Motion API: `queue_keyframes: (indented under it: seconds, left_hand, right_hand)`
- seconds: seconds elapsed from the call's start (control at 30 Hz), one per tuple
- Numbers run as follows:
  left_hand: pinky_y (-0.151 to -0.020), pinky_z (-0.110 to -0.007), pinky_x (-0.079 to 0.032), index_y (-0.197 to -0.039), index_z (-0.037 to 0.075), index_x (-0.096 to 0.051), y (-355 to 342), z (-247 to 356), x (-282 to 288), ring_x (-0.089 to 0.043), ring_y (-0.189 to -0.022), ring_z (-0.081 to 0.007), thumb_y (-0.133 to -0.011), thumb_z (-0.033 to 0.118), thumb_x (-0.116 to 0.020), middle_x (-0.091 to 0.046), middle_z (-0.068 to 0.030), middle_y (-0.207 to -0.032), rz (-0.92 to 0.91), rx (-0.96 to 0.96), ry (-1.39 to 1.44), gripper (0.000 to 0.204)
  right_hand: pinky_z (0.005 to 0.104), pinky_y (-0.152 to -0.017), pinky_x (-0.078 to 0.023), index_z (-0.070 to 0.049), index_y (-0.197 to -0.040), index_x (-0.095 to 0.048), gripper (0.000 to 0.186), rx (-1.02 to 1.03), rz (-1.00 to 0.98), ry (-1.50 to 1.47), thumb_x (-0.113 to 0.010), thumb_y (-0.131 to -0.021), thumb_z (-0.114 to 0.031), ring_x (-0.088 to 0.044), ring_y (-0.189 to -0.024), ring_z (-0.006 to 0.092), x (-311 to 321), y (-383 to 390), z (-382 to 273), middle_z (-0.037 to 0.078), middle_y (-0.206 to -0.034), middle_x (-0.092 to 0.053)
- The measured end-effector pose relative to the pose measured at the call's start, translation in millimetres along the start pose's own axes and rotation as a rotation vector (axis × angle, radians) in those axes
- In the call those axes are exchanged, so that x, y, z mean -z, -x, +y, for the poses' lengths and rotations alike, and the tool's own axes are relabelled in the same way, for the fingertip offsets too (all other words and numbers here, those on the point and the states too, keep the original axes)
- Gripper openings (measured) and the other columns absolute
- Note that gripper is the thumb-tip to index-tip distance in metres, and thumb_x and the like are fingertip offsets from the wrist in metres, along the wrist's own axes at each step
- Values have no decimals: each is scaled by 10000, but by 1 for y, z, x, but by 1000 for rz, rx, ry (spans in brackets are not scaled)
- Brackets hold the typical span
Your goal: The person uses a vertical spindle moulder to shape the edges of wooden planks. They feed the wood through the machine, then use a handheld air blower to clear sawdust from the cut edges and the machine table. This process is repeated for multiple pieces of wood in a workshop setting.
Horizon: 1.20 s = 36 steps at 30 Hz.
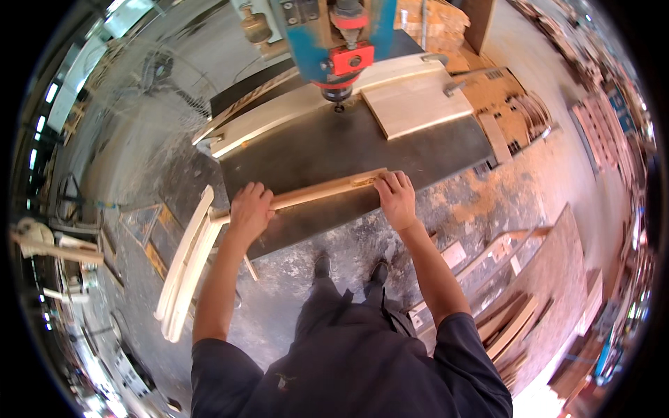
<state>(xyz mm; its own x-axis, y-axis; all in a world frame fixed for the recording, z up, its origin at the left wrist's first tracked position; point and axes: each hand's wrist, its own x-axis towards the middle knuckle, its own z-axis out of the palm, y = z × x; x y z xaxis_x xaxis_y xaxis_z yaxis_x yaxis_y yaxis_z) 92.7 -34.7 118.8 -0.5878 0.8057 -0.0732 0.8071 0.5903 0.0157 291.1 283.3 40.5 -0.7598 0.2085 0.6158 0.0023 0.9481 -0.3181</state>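
Observation:
Both my hands grip a long, narrow wooden strip [317,191] above the near part of a dark machine table [306,150]. My left hand [251,212] is closed around it near its left end, and my right hand [396,198] closes on its right end. A dark slot or mark shows on the strip beside my right fingers. Beyond it hangs the drill head [340,94] of a blue and red machine, pointing down at the table. A pale wooden fence [268,122] runs along the back, with a flat board [418,104] lying against it on the right.
Several curved wooden pieces [187,268] stand left of the table, close to my left forearm. At the lower right, more wooden pieces [512,327] rest on a large brown panel [557,279]. Sawdust [481,195] covers the floor right of the table.

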Motion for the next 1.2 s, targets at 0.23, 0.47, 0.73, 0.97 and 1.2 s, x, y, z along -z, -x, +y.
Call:
queue_keyframes:
  seconds: [0.23,0.47,0.73,0.97,1.2]
  left_hand:
    - [-798,-445,-599,-1288,66,-655,75,52,25,-731,-914,-365,-905,57,-696,-679,-153,-1252,301,-352,74,385]
    - [-614,-388,-578,-1315,67,-666,29,154,-120,-687,-646,-236,-1064,273,-543,-707,-84,-858,-958,-231,1525,347]
    - [-543,-309,-500,-1388,60,-574,52,279,-133,-620,-633,-188,-1043,523,-479,-642,-56,-827,-1328,-85,1701,585]
    - [-953,-339,-495,-1466,107,-541,86,342,-73,-610,-1214,-199,-1108,606,-350,-615,-92,-1355,-1239,-182,1348,644]
    - [-1146,-489,-456,-1564,75,-364,100,434,-163,-563,-1303,-343,-1022,767,-372,-609,-173,-1386,-1535,-96,1914,879]
  right_hand:
    - [393,-817,-559,-88,-1173,-702,269,-958,19,-185,-736,-908,-117,-682,-1052,260,59,151,-72,106,-1120,-706]
    - [370,-937,-545,-36,-1537,-432,748,-1661,727,-1431,-662,-1020,-526,-695,-1096,233,77,219,-184,155,-1303,-686]
    - [448,-1081,-511,-91,-1682,-228,1154,-1553,674,-589,-851,-783,-460,-607,-1313,375,104,159,-225,302,-1460,-545]
    - [439,-1011,-550,-112,-1659,-325,1001,-1394,868,-612,-725,-742,-162,-653,-1192,434,174,227,-236,280,-1438,-557]
    - [497,-960,-579,-221,-1603,-458,855,-1271,443,164,-716,-799,-89,-668,-1109,507,172,346,-257,288,-1362,-571]
